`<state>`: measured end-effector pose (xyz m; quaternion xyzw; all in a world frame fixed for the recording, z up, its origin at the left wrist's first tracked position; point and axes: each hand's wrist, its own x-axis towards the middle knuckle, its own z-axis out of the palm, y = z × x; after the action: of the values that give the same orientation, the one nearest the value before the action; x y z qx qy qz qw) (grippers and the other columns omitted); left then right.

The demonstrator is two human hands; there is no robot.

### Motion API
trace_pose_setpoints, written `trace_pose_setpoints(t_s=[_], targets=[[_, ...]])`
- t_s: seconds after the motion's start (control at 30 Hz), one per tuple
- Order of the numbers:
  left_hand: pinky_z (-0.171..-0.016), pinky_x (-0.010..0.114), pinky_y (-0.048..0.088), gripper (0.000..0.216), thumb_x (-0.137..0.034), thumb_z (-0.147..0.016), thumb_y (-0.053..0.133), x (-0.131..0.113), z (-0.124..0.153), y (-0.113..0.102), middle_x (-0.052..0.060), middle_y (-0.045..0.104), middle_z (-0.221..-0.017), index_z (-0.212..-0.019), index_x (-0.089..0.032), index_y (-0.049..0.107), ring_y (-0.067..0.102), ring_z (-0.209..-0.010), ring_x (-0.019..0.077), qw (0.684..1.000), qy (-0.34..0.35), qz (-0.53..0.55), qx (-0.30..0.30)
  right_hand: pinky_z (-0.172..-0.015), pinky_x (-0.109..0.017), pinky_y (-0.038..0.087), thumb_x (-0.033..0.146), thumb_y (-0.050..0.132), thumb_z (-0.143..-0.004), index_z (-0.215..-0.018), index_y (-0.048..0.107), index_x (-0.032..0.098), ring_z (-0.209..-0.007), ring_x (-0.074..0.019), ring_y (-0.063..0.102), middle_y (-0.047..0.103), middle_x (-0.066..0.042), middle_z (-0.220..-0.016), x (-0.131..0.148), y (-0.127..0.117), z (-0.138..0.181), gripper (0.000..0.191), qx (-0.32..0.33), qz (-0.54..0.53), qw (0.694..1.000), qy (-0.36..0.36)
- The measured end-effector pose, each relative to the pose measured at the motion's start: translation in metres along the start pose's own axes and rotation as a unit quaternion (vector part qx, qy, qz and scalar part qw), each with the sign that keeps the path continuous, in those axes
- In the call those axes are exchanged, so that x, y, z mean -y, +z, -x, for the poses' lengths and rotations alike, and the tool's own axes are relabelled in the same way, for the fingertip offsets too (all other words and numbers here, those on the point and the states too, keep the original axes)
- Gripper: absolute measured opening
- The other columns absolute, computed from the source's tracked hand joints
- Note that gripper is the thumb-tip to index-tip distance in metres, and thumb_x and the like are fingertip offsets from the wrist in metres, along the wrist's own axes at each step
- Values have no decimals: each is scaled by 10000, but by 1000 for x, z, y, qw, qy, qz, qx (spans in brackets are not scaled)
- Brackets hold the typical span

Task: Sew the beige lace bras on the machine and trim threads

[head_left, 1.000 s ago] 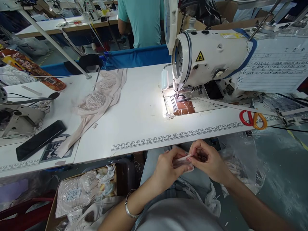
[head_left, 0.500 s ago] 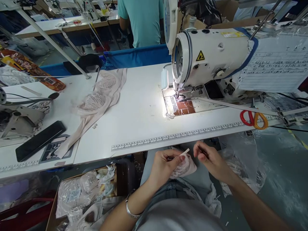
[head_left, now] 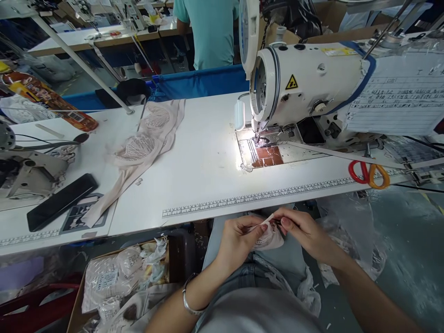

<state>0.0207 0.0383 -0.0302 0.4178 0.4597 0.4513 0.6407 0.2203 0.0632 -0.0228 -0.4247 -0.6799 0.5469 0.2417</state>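
Note:
Over my lap, just below the table's front edge, my left hand (head_left: 240, 238) pinches a small pale pink lace piece (head_left: 268, 237) with a white strap end sticking up from it. My right hand (head_left: 302, 231) meets it from the right, fingertips closed on the strap end and on a thin dark tool I cannot make out. A white sewing machine (head_left: 305, 88) stands on the white table (head_left: 194, 171), its lit needle plate (head_left: 258, 150) straight ahead of my hands. A silver bangle circles my left wrist.
Pink lace garments (head_left: 142, 143) lie at the table's left middle, a black phone (head_left: 62, 201) near its left front. Red and orange scissors (head_left: 369, 173) rest at the right. A carton of bagged pieces (head_left: 118, 282) sits below left. A person in a teal shirt (head_left: 208, 32) stands behind.
My right hand had drawn a little away from the lace piece half a second ago; it has come back left and now closes on the strap end again.

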Motion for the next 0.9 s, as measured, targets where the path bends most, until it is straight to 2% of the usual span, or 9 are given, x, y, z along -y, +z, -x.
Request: trace_pose_setpoints(t_s=[0.13,0.27,0.37,0.5,0.63,0.73,0.8,0.9], targets=[[-606,206,464,214,-362,-782,773,0,-1,-1,61,748,-729,-761,-152,805,608,-638,136,1000,-10,15,15,-542,-258,312,547,480,-1013,-1004,551,227,-599,-126,446,521,19,-715,3,1,-1,328,30,-31,999,23],[-583,206,440,204,-345,-779,766,1,-1,0,54,722,-684,-743,-147,800,575,-614,127,999,-16,10,31,-508,-249,267,555,489,-1007,-940,523,225,-546,-106,369,472,42,-663,7,6,-5,338,37,-40,998,32],[-562,205,418,221,-356,-760,780,0,-1,0,49,701,-656,-719,-140,790,547,-594,120,1000,-19,6,23,-507,-245,274,551,510,-998,-942,527,226,-547,-105,373,476,43,-657,9,8,-6,331,35,-48,998,37],[-561,208,416,280,-412,-760,789,-1,0,1,49,699,-657,-716,-135,783,540,-587,116,999,-29,19,26,-515,-246,301,561,533,-983,-948,529,225,-558,-110,400,501,36,-659,11,11,-6,338,9,-67,997,30],[-591,215,439,323,-453,-774,784,-1,1,1,60,725,-705,-743,-132,778,575,-620,126,999,-28,20,25,-512,-256,316,591,544,-967,-927,551,221,-540,-113,401,471,39,-633,5,11,-6,372,-52,-80,995,24],[-604,217,450,362,-482,-755,799,0,2,0,69,732,-730,-751,-123,754,598,-642,132,999,-33,14,5,-520,-271,332,666,485,-962,-995,553,223,-515,-122,409,452,46,-596,-1,9,-7,450,-75,-92,993,12],[-603,214,451,388,-499,-732,817,-1,3,0,62,728,-724,-770,-127,717,606,-637,130,999,-37,20,-9,-514,-274,321,714,447,-951,-1040,541,224,-506,-123,390,443,49,-602,-1,8,-6,507,-75,-76,994,3],[-574,198,431,437,-518,-708,836,-1,3,1,23,704,-664,-825,-150,632,586,-580,109,998,-48,44,-19,-509,-272,288,649,475,-973,-1054,542,227,-520,-121,358,388,56,-632,2,8,-4,435,-103,-14,995,4]])
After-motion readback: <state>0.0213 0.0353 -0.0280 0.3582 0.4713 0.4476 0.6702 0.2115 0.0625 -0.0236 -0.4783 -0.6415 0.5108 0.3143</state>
